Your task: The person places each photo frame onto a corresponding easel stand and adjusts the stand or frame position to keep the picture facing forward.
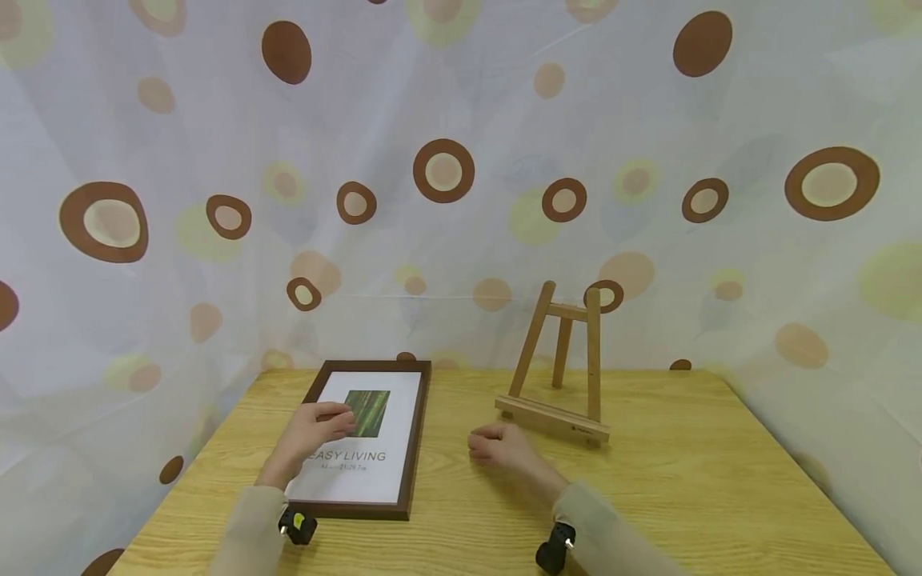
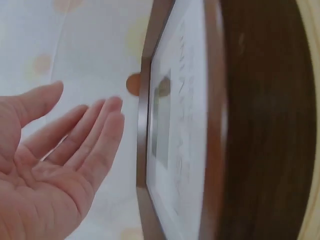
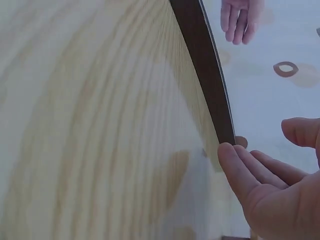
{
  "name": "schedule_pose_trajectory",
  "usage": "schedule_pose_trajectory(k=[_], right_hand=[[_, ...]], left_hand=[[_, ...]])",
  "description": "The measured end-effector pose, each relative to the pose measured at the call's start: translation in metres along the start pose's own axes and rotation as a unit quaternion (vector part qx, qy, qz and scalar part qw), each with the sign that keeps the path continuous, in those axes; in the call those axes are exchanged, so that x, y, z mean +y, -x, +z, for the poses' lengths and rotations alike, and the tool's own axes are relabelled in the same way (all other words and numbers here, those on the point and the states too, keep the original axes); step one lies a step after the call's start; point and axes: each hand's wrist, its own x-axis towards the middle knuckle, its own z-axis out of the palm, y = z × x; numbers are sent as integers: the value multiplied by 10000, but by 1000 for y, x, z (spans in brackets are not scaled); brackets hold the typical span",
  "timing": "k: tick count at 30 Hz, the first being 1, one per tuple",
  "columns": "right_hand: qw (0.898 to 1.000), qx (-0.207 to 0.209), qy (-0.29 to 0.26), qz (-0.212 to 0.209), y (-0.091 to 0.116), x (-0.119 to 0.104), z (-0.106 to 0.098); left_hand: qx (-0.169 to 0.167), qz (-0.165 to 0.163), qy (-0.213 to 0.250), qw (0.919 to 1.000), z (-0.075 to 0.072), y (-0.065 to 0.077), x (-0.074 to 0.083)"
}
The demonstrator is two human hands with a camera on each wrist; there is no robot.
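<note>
A dark brown picture frame [image 1: 418, 440] lies flat on the table, its white insert printed with "EASY LIVING" and a small green picture [image 1: 373, 412]. Over the left part of the frame hovers my left hand [image 1: 306, 438]. In the left wrist view that hand [image 2: 70, 155] has loosely extended fingers, apart from the frame, and an empty palm. My right hand [image 1: 507, 450] is low over the table, between the frame and a small wooden easel [image 1: 533, 336]. Its fingers [image 3: 240, 170] are relaxed and hold nothing in the right wrist view. The easel stands upright with its ledge [image 1: 551, 418] facing me.
Both objects rest on a light wood-grain table [image 1: 670, 472]. A white curtain [image 1: 461, 96] with brown and yellow circles hangs behind the table and along both sides. Each wrist wears a small black device, such as the one [image 1: 555, 548] on the right.
</note>
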Motion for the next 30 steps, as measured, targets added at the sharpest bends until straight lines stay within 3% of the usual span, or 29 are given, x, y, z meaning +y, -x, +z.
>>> schedule_pose_trajectory(k=[5,7,14,20,26,30], right_hand=[[9969,-293,-647,332,2,-1,13],[9955,-350,-799,381,2,-1,18],[9871,-589,-1382,556,-2,-1,33],[9697,-759,-2170,829,-5,0,42],[9606,-933,-2441,946,-9,3,52],[9534,-1068,-2614,1062,-13,6,56]], left_hand=[[-471,-388,956,9935,-22,-2,-14],[-599,-424,1102,9912,-31,-1,-19],[-580,-559,1759,9811,-63,1,-33],[-669,-753,2363,9664,-89,6,-43],[-454,-967,2100,9718,-108,12,-59],[-284,-1340,1941,9714,-114,20,-69]])
